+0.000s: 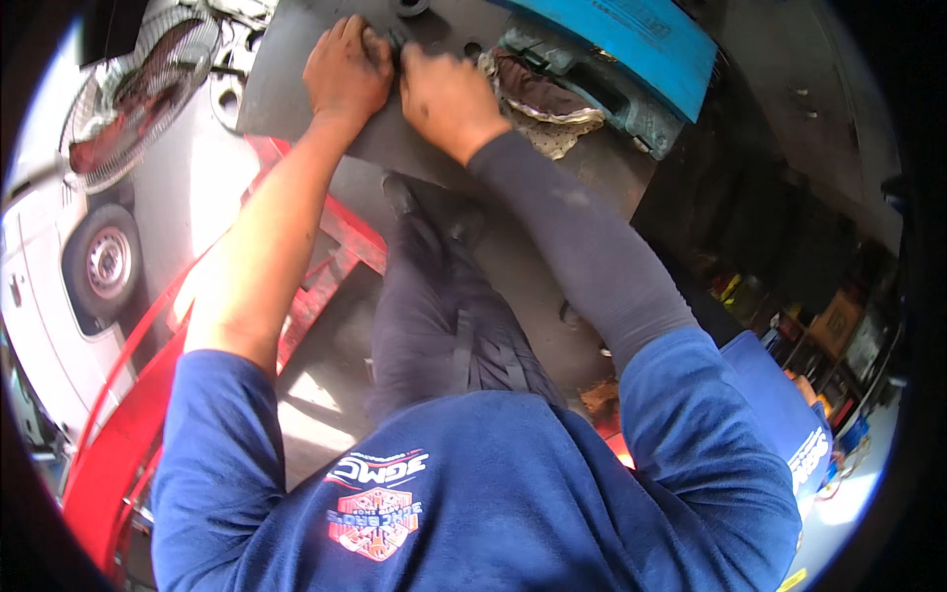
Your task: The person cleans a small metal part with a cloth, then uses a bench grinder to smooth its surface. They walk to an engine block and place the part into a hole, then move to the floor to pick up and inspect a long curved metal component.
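Note:
My left hand (347, 71) is closed at the far part of a dark metal bench top (276, 79), its fingers curled around something small. Right beside it, my right hand (449, 97) is closed too, slightly blurred, with its knuckles up. Between the two hands a bit of a small dark part (397, 39) shows; the fingers hide most of it, and its kind cannot be made out. Just beyond them lies a dark ring-shaped part (409, 6). To the right of my right hand are crumpled, stained rags (547, 104), one brown and one pale with dots.
An open blue tool case (631, 39) with a grey-green moulded tray (641, 123) sits at the right on the bench. A wire-caged fan (143, 94) stands far left, near a white vehicle's wheel (107, 259). Red metal framework (128, 424) runs along my left.

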Motion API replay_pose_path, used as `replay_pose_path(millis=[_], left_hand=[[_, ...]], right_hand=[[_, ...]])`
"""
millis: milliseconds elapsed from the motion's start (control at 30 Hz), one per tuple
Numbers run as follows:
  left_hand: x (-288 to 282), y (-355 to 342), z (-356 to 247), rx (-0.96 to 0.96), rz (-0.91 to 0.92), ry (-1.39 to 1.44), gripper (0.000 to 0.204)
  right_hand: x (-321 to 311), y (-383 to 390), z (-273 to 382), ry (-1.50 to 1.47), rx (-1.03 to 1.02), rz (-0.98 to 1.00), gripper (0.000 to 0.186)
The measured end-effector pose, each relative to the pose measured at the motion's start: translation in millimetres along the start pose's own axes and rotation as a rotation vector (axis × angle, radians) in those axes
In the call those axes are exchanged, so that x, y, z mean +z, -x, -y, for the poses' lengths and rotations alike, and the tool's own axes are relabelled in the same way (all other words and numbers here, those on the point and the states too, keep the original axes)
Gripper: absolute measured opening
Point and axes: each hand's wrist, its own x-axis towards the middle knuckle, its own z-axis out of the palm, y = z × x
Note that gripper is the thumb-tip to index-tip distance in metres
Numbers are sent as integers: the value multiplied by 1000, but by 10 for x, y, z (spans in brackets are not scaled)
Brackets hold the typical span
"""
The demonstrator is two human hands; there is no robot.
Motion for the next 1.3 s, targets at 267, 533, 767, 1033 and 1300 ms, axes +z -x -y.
replay_pose_path(millis=[267, 533, 767, 1033, 1300], left_hand=[[13, -13, -13, 12, -8, -5, 19], [5, -17, -18, 43, 9, 19, 22], [91, -8, 67, 83, 6, 38, 25], [85, -17, 65, 43, 45, 46, 27], [87, -8, 34, 154, -66, 45, 26]], right_hand=[[5, -55, -7, -120, -17, -86, 19], [-112, 173, 37, -104, 150, 190, 19], [-10, 75, 86, -142, 143, 24, 24], [-33, 84, 133, -148, 181, -22, 21], [6, 300, 182, -146, 239, 52, 20]])
